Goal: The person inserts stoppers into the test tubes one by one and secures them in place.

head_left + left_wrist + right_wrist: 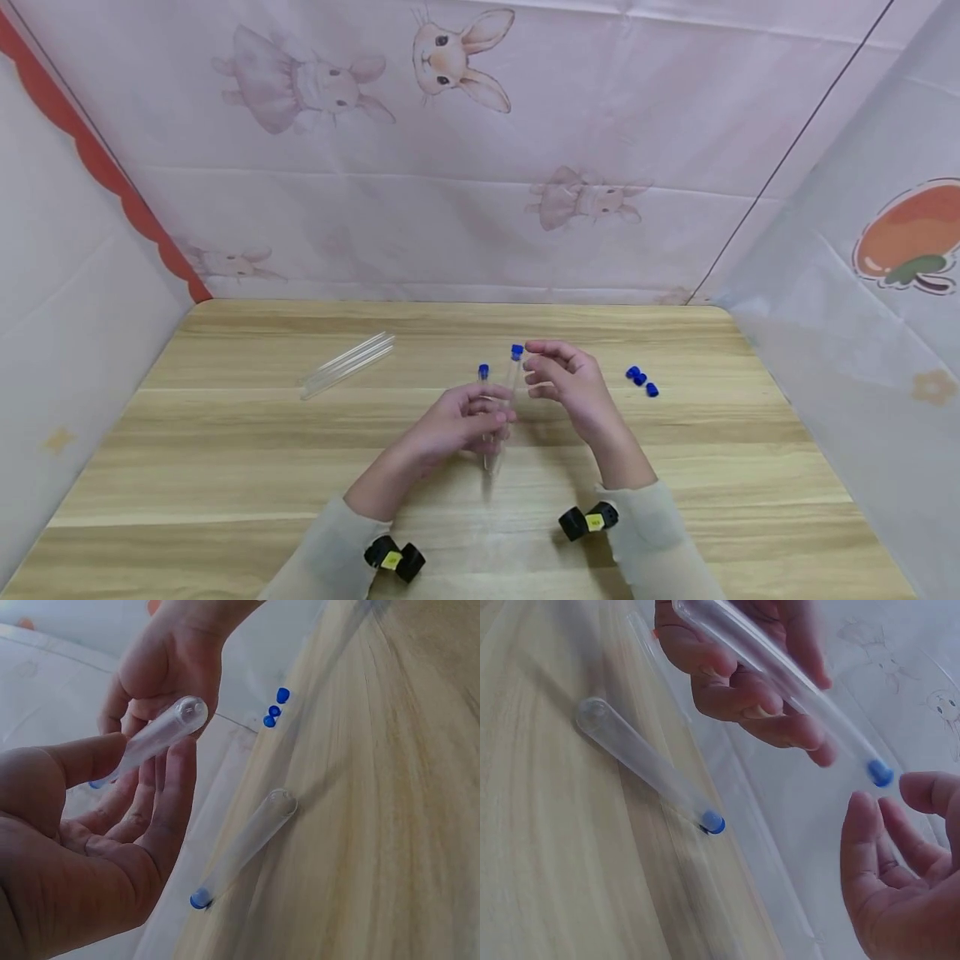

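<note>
Tube [780, 676] with a blue cap [517, 350] slants at the lower middle of the head view, its capped end uppermost in the frame. The left hand [465, 421] pinches its body between thumb and curled fingers, perhaps to leave the cap free for the other side. The right hand [566, 392] hangs beside that cap, loosely cupped, fingertips apart, with hold of nothing. By the left hand, a second capped tube [651, 766] lies on the table [750, 467] (partly covered in the head view, plainer in both wrist views). Farther out, three loose caps [640, 379] sit right of centre and a few clear tubes [348, 365] lie bunched left of centre, probably sorted so each hand finds its own kind nearby. Beyond rises a rabbit-printed sheet [450, 58].

The left wrist view gives the held tube's rounded end close up; the right wrist view shows a small gap between cap and fingers, hard to judge from above.
</note>
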A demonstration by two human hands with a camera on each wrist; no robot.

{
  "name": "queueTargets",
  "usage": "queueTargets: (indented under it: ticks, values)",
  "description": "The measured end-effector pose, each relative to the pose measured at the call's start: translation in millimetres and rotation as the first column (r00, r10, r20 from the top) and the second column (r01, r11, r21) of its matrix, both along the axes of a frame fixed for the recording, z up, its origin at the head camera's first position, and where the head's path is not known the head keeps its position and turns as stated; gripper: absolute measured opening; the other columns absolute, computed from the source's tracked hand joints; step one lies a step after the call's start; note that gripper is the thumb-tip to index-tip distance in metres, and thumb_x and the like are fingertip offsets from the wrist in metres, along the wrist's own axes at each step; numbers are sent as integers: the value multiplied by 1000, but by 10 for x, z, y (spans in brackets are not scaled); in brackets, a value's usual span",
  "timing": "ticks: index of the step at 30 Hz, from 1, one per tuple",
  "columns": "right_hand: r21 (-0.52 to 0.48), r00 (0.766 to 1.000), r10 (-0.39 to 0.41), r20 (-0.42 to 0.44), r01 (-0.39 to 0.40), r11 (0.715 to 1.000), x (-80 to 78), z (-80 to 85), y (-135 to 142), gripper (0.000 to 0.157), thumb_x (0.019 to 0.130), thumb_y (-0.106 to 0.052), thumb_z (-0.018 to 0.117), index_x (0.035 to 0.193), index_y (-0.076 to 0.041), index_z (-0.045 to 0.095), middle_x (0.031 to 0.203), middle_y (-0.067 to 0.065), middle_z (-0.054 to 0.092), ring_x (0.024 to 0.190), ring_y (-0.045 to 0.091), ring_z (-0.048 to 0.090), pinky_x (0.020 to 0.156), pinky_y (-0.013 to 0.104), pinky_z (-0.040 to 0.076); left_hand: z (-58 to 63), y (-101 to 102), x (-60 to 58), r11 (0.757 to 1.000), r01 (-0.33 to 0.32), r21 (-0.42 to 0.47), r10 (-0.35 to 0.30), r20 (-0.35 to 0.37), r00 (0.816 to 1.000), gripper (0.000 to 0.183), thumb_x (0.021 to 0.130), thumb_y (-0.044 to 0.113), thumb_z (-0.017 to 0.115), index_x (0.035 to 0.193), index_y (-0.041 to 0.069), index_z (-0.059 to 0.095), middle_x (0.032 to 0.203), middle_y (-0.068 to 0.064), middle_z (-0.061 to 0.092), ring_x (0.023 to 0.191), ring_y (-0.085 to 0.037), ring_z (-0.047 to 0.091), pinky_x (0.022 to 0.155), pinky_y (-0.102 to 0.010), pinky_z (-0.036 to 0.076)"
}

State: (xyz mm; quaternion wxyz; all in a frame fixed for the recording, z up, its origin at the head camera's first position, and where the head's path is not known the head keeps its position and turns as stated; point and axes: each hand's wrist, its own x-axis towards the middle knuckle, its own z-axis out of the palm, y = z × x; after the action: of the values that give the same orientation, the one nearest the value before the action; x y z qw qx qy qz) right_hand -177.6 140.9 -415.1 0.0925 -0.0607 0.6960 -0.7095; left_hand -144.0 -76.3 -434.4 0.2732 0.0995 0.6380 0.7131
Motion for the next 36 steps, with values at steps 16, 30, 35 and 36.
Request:
queueTargets:
  ticks: [16,30,35,36]
  values:
    - [80,962,251,104,-259,962,23,-3,-29,40,102,-9,51,141,-4,49,126,24,56,107,29,64,91,44,59,-42,6,-56,983,-151,106,145,59,988,44,101,10,56,144,7,46,136,-20,54,105,-26,66,93,-42,58]
    - [146,966,206,154,-228,963,-39,-83,72,41,100,-10,52,141,-4,49,123,24,60,108,33,66,89,47,59,-51,29,-24,990,-26,141,21,39,999,50,105,14,49,152,4,34,148,-21,48,129,-42,54,99,-42,55]
    - [170,963,189,192,-222,960,-63,-156,92,42,99,-10,54,141,-4,50,120,23,63,105,32,68,88,44,60,-62,49,-22,988,-5,154,-4,59,998,50,105,13,49,153,5,34,150,-22,45,130,-42,53,100,-42,54]
    - [175,962,185,201,-221,959,-67,-175,97,42,99,-10,54,141,-4,49,119,22,64,104,31,68,87,44,60,-63,53,-22,988,1,156,-11,64,998,50,105,13,49,152,5,34,151,-21,45,130,-42,52,100,-42,54]
